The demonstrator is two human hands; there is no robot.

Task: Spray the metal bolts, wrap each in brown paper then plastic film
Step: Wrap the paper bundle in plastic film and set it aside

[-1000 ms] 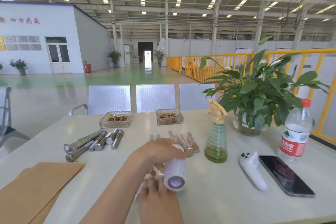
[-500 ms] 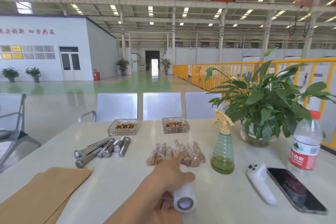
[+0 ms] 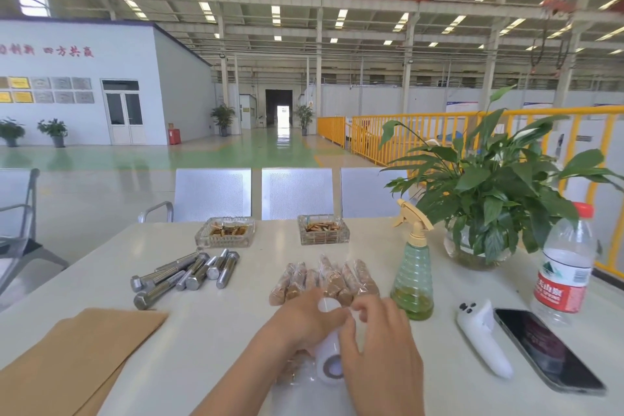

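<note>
The right hand (image 3: pixel 378 344), out of sight half a second ago, now sits in the lower middle of the view, its fingers curled against the right side of the roll of plastic film (image 3: pixel 329 361). The left hand (image 3: pixel 304 321) now lies over the roll's far end, where a second ago it gripped the roll from above while the right hand lay beneath, at the bottom edge. A loose sheet of film (image 3: pixel 304 378) spreads on the table (image 3: pixel 236 331) beside the roll. The wrapped bolts (image 3: pixel 324 280), partly hidden by the left hand a second ago, now show in a full row.
</note>
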